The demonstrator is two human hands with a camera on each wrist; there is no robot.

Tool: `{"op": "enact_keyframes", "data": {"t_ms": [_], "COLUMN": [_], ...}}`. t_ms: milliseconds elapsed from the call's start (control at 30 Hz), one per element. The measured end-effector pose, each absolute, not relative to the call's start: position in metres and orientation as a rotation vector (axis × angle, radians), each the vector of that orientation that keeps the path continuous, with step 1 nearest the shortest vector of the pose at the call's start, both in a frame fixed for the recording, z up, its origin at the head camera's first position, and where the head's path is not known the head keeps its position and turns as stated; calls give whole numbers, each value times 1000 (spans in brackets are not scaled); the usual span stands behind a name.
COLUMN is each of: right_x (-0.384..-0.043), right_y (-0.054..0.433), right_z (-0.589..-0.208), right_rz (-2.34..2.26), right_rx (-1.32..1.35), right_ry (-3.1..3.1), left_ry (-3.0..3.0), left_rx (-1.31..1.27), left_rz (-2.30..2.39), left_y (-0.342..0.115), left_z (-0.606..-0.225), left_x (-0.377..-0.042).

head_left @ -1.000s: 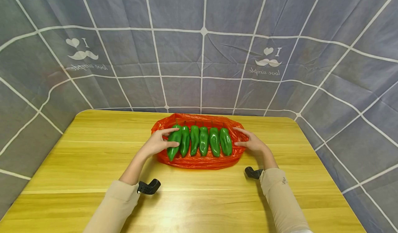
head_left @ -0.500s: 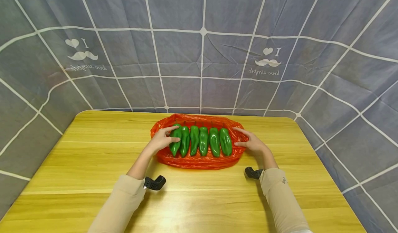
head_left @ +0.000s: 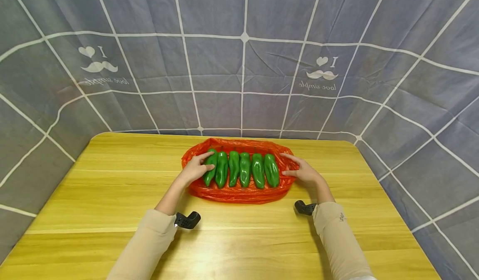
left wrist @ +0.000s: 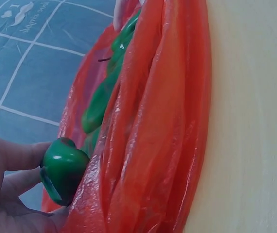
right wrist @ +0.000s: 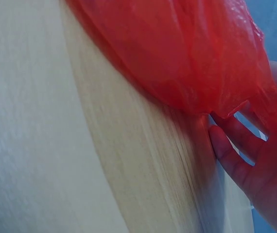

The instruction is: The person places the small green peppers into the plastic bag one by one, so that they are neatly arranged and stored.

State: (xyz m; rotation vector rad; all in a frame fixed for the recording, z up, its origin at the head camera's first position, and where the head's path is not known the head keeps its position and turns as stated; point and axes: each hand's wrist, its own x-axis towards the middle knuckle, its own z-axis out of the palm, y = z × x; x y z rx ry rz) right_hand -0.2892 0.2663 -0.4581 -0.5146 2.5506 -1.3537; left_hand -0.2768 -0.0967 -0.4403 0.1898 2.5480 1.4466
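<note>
Several long green peppers (head_left: 245,170) lie side by side in a red plastic bag (head_left: 239,195), its mouth spread wide. My left hand (head_left: 192,169) is at the bag's left end, thumb and fingers round the leftmost green pepper (head_left: 210,178). The left wrist view shows this pepper (left wrist: 64,167) end-on, with fingertips against its side. At the opposite end, my right hand (head_left: 307,173) holds the bag's edge between thumb and fingers. Red film (right wrist: 192,58) drapes over part of that hand (right wrist: 269,167) in the right wrist view, hiding some of its fingers.
A light wooden table (head_left: 239,238) carries the bag near its far edge. Behind and to both sides hangs a grey curtain (head_left: 209,64) with white lines. Black wrist cameras (head_left: 188,220) stick out inward from both sleeves.
My left hand has shifted slightly away and to the right, bringing the leftmost pepper into line beside the others; it now lies a little straighter. My right hand stays in place.
</note>
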Motion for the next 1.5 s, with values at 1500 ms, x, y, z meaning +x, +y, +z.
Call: {"op": "enact_keyframes", "data": {"t_ms": [1500], "right_x": [-291], "right_y": [267], "right_z": [-459], "right_rz": [-1379], "right_rx": [-507], "right_ry": [2518], "left_ry": [2793], "left_rx": [244], "left_rz": [1278], "left_y": [-95], "left_z": [-455], "left_x": [-277]}}
